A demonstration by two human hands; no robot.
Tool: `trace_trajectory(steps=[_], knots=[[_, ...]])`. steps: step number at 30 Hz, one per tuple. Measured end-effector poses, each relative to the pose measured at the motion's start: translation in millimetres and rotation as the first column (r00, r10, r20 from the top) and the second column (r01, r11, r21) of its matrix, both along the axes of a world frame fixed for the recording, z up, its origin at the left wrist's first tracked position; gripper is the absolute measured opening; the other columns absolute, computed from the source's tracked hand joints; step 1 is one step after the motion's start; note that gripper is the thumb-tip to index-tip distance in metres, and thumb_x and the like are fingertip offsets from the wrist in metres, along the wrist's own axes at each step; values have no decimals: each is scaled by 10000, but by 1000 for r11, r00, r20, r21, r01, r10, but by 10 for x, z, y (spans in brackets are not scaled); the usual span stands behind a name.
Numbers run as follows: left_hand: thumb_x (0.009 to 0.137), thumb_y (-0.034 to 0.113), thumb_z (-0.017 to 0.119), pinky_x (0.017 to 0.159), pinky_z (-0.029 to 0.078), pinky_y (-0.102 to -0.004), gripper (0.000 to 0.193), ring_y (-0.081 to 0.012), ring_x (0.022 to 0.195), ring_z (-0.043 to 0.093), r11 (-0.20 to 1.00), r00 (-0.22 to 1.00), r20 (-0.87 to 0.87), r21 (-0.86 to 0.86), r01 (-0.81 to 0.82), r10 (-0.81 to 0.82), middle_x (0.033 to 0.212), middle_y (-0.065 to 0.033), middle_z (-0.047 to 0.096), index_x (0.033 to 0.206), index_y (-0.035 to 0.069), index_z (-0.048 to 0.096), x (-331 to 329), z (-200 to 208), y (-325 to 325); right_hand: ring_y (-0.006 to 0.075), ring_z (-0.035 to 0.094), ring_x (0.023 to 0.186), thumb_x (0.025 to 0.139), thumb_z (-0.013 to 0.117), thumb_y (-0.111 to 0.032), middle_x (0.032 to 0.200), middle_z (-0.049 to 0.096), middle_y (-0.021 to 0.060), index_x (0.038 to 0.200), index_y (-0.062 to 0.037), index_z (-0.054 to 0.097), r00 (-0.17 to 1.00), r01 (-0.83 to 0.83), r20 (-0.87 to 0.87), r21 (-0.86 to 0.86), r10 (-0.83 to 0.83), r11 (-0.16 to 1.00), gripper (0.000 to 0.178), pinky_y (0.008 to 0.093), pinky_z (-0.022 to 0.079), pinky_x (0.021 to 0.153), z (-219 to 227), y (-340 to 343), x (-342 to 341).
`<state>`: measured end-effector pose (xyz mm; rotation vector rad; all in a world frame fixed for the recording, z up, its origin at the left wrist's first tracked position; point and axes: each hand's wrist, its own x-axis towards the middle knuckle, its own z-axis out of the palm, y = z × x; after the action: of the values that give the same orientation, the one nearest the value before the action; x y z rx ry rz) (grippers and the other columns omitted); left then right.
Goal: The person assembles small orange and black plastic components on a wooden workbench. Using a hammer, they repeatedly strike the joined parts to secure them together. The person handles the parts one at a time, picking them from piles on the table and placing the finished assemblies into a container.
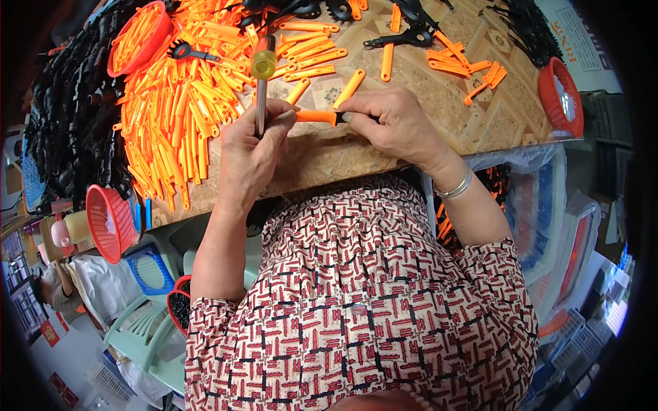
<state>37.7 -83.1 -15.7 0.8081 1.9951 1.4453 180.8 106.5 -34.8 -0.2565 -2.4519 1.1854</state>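
My left hand point(250, 147) is closed, with a screwdriver point(263, 65) held in it. Its clear yellow handle points away from me, over the table. The same hand pinches one end of an orange plastic handle point(316, 117). At the other end of that handle sits a black plastic part point(340, 118), gripped by the fingers of my right hand point(394, 123). Most of the black part is hidden by that hand. Just beyond my hands lie loose orange handles point(351, 89). A large heap of orange handles point(175, 116) covers the table to the left.
Black plastic parts point(72, 116) are piled at the far left. A red basket point(140, 38) of orange pieces sits beside the heap. Other red baskets stand at the table's left edge point(111, 222) and right edge point(562, 99). A pale green chair point(147, 329) is below left.
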Motion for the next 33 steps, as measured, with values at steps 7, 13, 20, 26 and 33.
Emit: trace_trajectory(steps=[7, 13, 20, 26, 33], knots=[[949, 25, 667, 541, 414, -250, 76, -58, 591, 507, 998, 916, -401, 59, 19, 6, 688, 5, 585, 1019, 1, 688, 186, 19, -77, 249, 627, 616, 788, 799, -275, 669, 642, 85, 829, -82, 731, 992, -100, -75, 32, 102, 995, 209, 364, 479, 605, -53, -17, -2], [947, -1, 669, 561, 422, -227, 88, -53, 622, 536, 996, 838, -545, 72, 43, 3, 761, 6, 620, 1029, 13, 698, 284, -62, -173, 234, 563, 617, 753, 832, -177, 684, 599, 29, 856, -56, 714, 943, -2, -302, 411, 138, 912, 198, 365, 411, 624, 44, -73, 29], [915, 5, 688, 741, 513, -251, 113, -79, 807, 625, 995, 997, -52, 77, 62, -58, 830, -27, 681, 1026, -19, 682, 212, -95, -118, 206, 604, 690, 812, 801, -175, 791, 624, 62, 1024, -43, 710, 985, -109, -88, 336, 147, 936, 265, 334, 460, 650, -6, -138, 281], [934, 129, 737, 514, 414, -212, 205, -37, 637, 560, 953, 920, 286, -61, 298, -269, 784, 19, 650, 1100, 11, 719, 217, 84, -6, 13, 529, 698, 887, 750, -66, 816, 599, -41, 1165, 41, 686, 929, 124, 314, -762, 195, 636, 305, 179, 407, 614, 199, -53, 800], [892, 157, 736, 724, 525, -361, 246, -238, 792, 685, 970, 797, -588, -242, -9, -140, 905, -138, 681, 1087, 10, 705, -253, -21, 218, 0, 493, 667, 890, 762, -42, 774, 616, -57, 1003, 40, 715, 908, 402, 388, -697, -159, 594, 147, 169, 377, 595, -211, -286, 1194]])
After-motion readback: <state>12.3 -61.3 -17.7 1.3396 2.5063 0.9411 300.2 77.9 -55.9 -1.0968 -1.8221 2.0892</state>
